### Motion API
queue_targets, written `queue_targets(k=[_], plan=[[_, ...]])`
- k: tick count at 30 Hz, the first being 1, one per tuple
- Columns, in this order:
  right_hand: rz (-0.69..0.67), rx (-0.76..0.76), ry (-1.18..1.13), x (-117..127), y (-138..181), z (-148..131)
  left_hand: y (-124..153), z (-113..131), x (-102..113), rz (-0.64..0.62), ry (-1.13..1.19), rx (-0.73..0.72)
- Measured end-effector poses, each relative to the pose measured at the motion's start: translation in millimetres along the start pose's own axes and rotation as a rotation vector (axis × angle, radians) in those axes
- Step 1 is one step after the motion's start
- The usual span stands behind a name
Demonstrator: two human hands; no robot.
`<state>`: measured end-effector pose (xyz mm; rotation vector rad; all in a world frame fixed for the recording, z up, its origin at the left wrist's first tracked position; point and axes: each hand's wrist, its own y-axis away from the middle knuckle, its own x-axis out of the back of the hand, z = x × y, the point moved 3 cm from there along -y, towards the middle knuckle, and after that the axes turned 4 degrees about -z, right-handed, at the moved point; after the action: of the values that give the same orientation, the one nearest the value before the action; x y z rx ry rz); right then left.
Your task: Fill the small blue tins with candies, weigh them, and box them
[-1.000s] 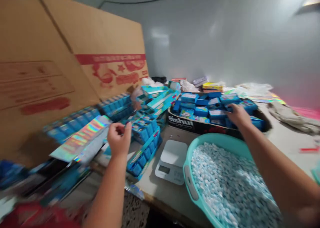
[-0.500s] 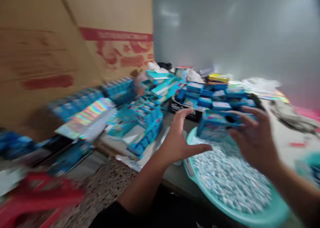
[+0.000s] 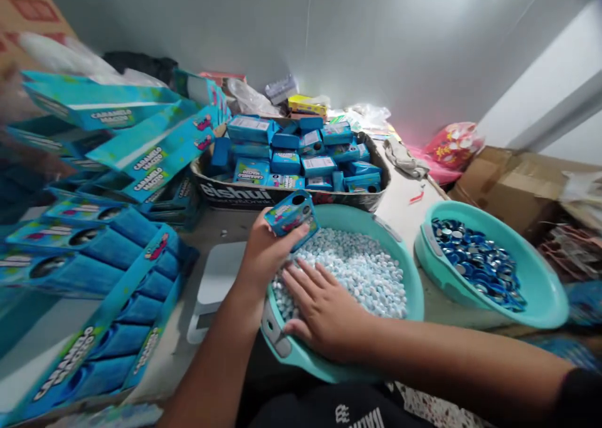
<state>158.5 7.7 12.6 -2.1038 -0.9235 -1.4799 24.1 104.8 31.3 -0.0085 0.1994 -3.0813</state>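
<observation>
My left hand point(image 3: 268, 249) grips a small blue candy box point(image 3: 292, 215) with a dark round hole in its end, tilted above the left rim of a turquoise basin point(image 3: 416, 284). Small white and pale-blue candies point(image 3: 362, 265) fill much of this basin. My right hand point(image 3: 324, 309) lies palm down on the candies, fingers spread, just below the box. Behind the basin stands a black carton point(image 3: 235, 193) heaped with blue candy boxes point(image 3: 285, 161).
At left are display trays point(image 3: 117, 315) packed with blue boxes and a stack of folded display cartons point(image 3: 141, 146). A white scale point(image 3: 221, 274) sits left of the basin. To the right, a second turquoise basin point(image 3: 540, 290) holds blue round pieces point(image 3: 475, 259). Brown cardboard point(image 3: 508, 183) lies beyond.
The view has swung right. The candy box has passed from my right hand to my left. My right hand has come down onto the candies.
</observation>
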Motion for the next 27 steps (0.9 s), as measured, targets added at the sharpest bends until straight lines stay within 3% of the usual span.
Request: queue_targets(k=[6, 13, 16, 19, 27], plan=[[-0.007, 0.032, 0.098, 2, -11, 25, 3, -9, -2, -0.104, -0.093, -0.014], [0.017, -0.090, 0.137, 17, 3, 60, -2, -8, -8, -0.069, -0.150, -0.127], [0.101, -0.162, 0.002, 33, 0, 80, -1, -6, -8, -0.062, -0.138, -0.135], [0.139, -0.327, -0.211, 42, -8, 102, 0, -6, -8, -0.083, -0.127, -0.133], [0.129, -0.452, -0.755, 28, -22, 117, 4, -13, -7, -0.198, -0.342, -0.115]])
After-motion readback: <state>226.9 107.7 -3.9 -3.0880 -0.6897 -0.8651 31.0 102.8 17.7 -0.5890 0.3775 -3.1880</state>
